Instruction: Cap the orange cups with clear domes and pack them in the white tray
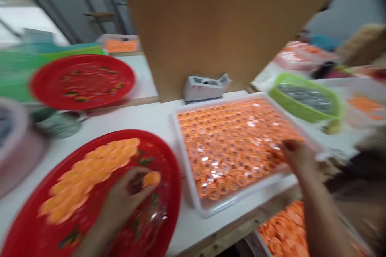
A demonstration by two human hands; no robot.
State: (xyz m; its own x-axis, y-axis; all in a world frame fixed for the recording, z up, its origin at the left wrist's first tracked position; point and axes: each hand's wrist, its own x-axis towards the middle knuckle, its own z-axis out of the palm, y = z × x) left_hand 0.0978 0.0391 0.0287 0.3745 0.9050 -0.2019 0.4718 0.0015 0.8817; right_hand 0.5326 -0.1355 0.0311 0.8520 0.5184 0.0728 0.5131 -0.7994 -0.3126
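Note:
My left hand [128, 190] is over a large red round tray [120, 233], a small orange disc [151, 178] pinched between its thumb and fingers. Beside it on that tray, flat light-orange discs [90, 172] lie in overlapping rows. To the right, a white rectangular tray [208, 212] holds closely packed orange round pieces [223, 156] with dark or shiny centres. At that tray's right side my right hand [297, 154] reaches down, fingers bent together at the pieces; what they hold is hidden and blurred.
A grey tape dispenser [205, 88] stands behind the white tray, against a brown board [223, 28]. At right is a green basket [336, 106] with shiny small parts. Another red tray [81, 82] sits back left, near a pink tub [21, 148]. Below the table edge are loose orange pieces [286, 231].

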